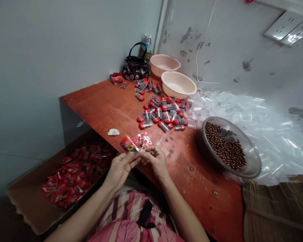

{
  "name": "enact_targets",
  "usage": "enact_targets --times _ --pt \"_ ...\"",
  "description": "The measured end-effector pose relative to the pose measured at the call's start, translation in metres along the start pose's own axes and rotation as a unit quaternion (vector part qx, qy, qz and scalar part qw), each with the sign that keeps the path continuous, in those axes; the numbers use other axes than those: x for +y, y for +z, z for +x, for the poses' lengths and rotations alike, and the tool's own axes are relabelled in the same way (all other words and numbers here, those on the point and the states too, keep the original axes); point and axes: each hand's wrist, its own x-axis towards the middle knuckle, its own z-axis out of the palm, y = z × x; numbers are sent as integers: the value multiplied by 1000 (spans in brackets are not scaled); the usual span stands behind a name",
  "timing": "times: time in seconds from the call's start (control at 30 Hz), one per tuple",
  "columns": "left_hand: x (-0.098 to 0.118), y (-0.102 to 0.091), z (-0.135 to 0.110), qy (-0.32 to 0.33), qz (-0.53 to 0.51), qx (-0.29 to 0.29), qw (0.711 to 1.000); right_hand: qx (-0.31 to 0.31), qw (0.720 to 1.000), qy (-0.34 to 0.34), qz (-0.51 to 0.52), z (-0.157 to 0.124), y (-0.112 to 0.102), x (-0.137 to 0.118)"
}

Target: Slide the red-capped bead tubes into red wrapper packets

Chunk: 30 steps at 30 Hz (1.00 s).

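Observation:
Close to the table's front edge, a red printed packet (128, 144) with yellow and black marks is held between my two hands. My left hand (121, 166) pinches its lower side with thumb and fingers. At the packet's right end, the fingers of my right hand (155, 161) are closed on its clear edge. Flat red-and-white printed wrappers (144, 139) lie on the table just behind the packet. Farther back is a pile of clear capsule-shaped containers (164, 111) with red caps and dark contents. The packet's own contents are blurred.
A grey bowl of brown balls (252, 164) stands at the right, beside a heap of clear plastic tubes (272, 134). Two pale basins (178, 84) and a flowered handbag (135, 69) are at the back. Lower left, a cardboard box (27, 198) holds red packets. White scrap (113, 132) lies near the edge.

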Motion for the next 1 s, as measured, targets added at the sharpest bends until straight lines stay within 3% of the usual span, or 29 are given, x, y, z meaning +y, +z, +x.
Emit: enact_targets --times 0.1,0.17,0.23,0.37,0.53,0.77,0.9,1.0 --pt "9 -17 -8 59 -30 83 994 12 1000 -7 -11 0 -6 -4" --pt "10 -19 -6 72 34 102 992 27 999 -11 -25 1 -13 -6" --pt "7 -13 2 106 150 85 979 31 999 -10 -40 1 -19 -7" --pt "-4 7 31 224 347 8 911 26 998 -11 -62 -2 -24 -5" --pt "-16 8 52 275 436 -12 857 33 996 -9 -78 -5 -30 -4" --pt "-17 12 45 287 428 9 857 89 986 -56 -126 13 -29 0" --pt "-15 17 35 299 436 -13 849 64 993 -53 -84 22 -20 -4" --pt "-9 16 30 247 407 13 879 34 997 -45 -53 25 -19 -12"
